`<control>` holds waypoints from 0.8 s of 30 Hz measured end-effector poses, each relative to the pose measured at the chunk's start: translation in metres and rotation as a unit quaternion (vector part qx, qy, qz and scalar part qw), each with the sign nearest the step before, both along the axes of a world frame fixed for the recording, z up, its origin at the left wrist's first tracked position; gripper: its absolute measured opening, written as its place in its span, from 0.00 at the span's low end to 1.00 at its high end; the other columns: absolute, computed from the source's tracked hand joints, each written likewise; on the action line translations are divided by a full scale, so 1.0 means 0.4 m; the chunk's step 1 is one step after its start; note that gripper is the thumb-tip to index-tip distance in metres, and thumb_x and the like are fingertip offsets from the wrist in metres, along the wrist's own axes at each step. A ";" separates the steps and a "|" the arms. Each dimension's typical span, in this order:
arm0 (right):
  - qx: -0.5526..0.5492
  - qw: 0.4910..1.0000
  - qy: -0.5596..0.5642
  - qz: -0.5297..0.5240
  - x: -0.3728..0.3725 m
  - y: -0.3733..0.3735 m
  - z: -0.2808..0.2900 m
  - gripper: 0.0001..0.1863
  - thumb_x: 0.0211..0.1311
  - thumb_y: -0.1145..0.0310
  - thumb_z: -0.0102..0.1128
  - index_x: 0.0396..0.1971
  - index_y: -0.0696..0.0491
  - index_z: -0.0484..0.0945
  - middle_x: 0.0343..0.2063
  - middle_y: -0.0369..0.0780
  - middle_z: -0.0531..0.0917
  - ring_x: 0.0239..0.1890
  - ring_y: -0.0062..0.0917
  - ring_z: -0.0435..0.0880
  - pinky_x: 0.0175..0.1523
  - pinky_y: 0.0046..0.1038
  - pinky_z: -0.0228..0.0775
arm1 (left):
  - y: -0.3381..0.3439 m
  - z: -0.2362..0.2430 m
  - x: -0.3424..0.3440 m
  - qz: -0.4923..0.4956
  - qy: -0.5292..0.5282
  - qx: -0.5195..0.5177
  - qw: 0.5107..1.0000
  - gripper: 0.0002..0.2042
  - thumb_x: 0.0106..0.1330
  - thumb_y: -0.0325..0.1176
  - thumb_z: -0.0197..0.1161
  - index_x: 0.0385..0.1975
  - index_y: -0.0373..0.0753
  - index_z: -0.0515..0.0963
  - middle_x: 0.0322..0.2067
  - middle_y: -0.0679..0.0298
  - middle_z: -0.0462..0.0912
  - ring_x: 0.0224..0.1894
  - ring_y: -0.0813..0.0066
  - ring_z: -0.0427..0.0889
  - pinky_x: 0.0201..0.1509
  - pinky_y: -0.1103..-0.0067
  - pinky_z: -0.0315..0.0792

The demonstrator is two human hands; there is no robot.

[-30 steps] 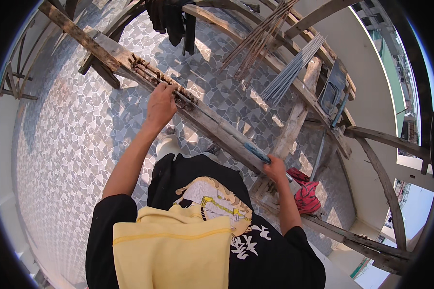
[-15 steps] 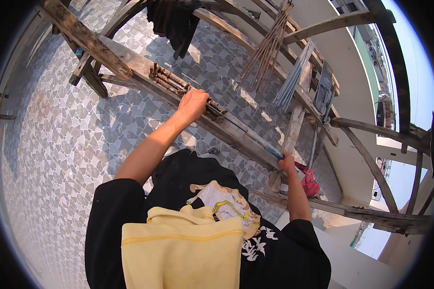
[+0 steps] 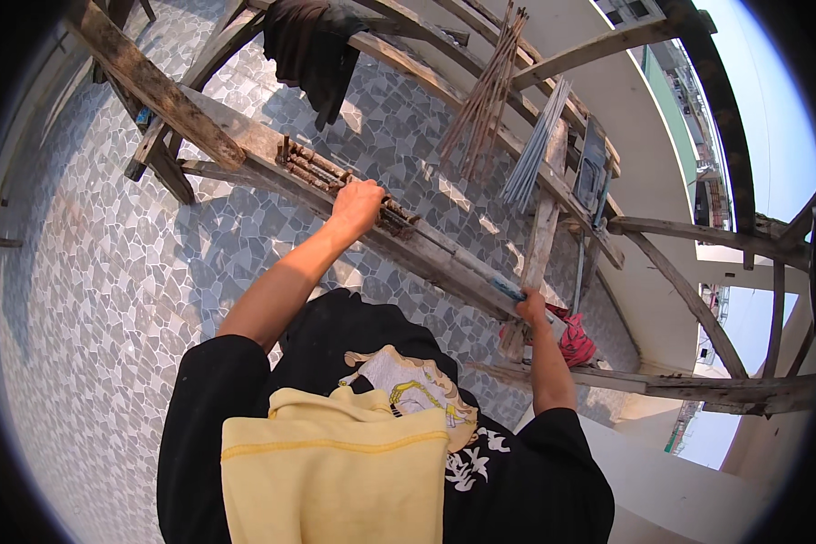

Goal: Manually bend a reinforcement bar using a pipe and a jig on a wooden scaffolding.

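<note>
A long wooden beam [image 3: 272, 150] slants across in front of me, with a row of rusty metal pegs and bars [image 3: 310, 166] fixed on its top. My left hand [image 3: 358, 207] is closed over the middle of these rusty parts; what its fingers hold is hidden beneath them. Farther right, my right hand [image 3: 533, 306] is wrapped round the end of a long thin metal bar [image 3: 467, 258] with a blue section near the grip. This bar runs along the beam from the rusty pegs to my right fist.
Bundled rusty rods [image 3: 485, 100] and grey rods [image 3: 537, 145] lean across another wooden frame. Dark cloth [image 3: 313, 54] hangs at the back, and red cloth [image 3: 577, 340] lies beyond my right hand. Wooden posts and braces [image 3: 689, 281] stand at right. The floor [image 3: 109, 299] is stone-patterned.
The view has shifted slightly, so the beam and rods sit a little lower and farther left. Both hands keep their grips, with little movement along the beam.
</note>
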State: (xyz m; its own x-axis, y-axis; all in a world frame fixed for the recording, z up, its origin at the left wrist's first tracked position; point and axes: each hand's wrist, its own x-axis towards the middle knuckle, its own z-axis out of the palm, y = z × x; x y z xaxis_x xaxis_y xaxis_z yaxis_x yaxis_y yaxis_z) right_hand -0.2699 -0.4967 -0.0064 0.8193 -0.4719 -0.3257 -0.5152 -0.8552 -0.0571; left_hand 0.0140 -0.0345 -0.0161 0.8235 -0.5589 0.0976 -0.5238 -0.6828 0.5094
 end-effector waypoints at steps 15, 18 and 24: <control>0.111 0.983 -0.115 0.089 0.102 0.187 0.031 0.21 0.44 0.61 0.60 0.40 0.55 0.81 0.36 0.52 0.83 0.42 0.49 0.81 0.49 0.41 0.72 | 0.028 -0.010 0.023 -0.050 -0.007 -0.030 0.998 0.10 0.47 0.20 0.59 0.30 0.38 0.81 0.30 0.54 0.79 0.38 0.51 0.81 0.43 0.61 0.74; 0.091 0.993 -0.053 0.056 0.110 0.203 0.043 0.22 0.46 0.54 0.64 0.38 0.53 0.81 0.34 0.52 0.83 0.41 0.49 0.81 0.47 0.42 0.72 | 0.017 0.010 0.022 -0.063 0.008 -0.017 0.998 0.09 0.47 0.21 0.60 0.28 0.38 0.80 0.30 0.54 0.78 0.38 0.50 0.80 0.42 0.61 0.73; 0.082 0.993 -0.053 0.061 0.098 0.209 0.071 0.24 0.49 0.48 0.65 0.37 0.53 0.81 0.33 0.51 0.83 0.40 0.48 0.81 0.45 0.42 0.72 | 0.016 0.014 0.018 -0.049 0.028 -0.027 0.998 0.06 0.49 0.21 0.59 0.26 0.37 0.79 0.29 0.54 0.78 0.36 0.48 0.79 0.40 0.61 0.72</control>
